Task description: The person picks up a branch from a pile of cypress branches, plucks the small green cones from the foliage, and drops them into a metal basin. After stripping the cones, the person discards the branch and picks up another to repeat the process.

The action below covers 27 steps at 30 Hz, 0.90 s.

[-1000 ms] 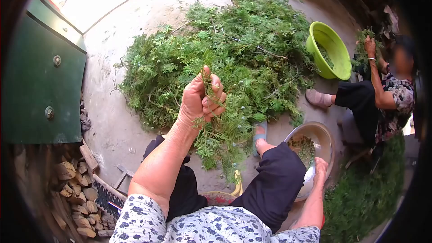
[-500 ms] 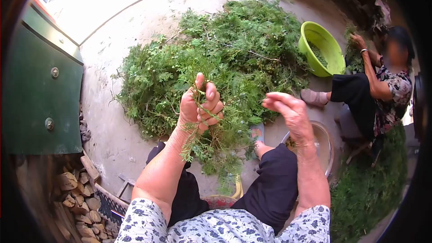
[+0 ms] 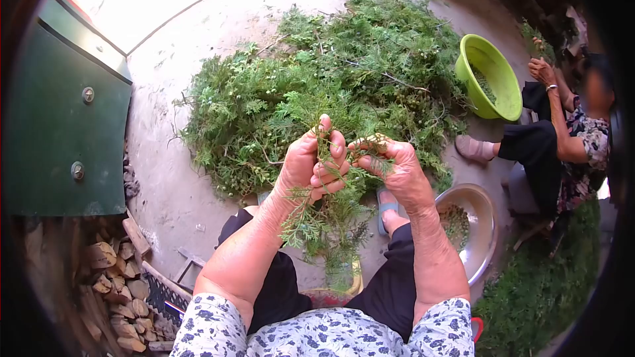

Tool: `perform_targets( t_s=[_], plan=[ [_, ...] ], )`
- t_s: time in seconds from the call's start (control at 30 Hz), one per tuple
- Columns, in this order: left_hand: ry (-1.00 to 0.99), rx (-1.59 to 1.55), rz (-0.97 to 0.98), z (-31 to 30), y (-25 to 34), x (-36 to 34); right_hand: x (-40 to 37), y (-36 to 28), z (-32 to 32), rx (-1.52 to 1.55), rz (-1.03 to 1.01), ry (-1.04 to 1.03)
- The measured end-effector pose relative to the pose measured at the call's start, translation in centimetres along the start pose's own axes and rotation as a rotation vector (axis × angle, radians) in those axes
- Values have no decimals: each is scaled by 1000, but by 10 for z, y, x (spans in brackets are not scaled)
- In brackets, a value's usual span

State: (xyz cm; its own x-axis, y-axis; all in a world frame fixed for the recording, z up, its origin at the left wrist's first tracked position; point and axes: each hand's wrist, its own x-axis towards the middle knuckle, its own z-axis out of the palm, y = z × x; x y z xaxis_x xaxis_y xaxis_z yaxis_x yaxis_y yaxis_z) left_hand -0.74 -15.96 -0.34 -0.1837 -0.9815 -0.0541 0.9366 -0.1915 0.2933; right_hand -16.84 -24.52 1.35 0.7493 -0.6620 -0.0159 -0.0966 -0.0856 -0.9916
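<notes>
The bushy green conifer sprig (image 3: 325,221) sits in the left hand (image 3: 305,170) — grip closed around its stems, foliage hanging below the fist. The right hand (image 3: 397,168) meets the sprig's top, grip narrowed to a pinch on a tip. Surface: bare concrete floor (image 3: 165,178), with a large heap of cut green branches (image 3: 344,66) ahead. A round steel bowl (image 3: 481,241) lies just right of the right forearm — a lime-green plastic basin (image 3: 497,66) beyond it. Left edge: green metal door (image 3: 59,132).

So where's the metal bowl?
In the head view, the metal bowl sits on the ground at lower right, beside the right forearm, below the green basin.
</notes>
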Motion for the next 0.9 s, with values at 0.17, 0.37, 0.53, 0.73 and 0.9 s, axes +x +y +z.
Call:
perform_targets(
  t_s=[0.17,0.37,0.53,0.73,0.9],
  plan=[
    [4,-45,35,-2,2,4,0,4,-2,-5,87,18],
    [-138,-86,159,-11,7,8,-2,19,-15,-520,-184,335],
    [2,-153,267,-16,24,3,-6,18,-27,677,188,235],
    [1,-199,341,-20,34,4,-21,-1,-8,209,292,-98],
    [-27,-195,373,-23,44,1,-27,2,-6,177,386,-248]
  ],
)
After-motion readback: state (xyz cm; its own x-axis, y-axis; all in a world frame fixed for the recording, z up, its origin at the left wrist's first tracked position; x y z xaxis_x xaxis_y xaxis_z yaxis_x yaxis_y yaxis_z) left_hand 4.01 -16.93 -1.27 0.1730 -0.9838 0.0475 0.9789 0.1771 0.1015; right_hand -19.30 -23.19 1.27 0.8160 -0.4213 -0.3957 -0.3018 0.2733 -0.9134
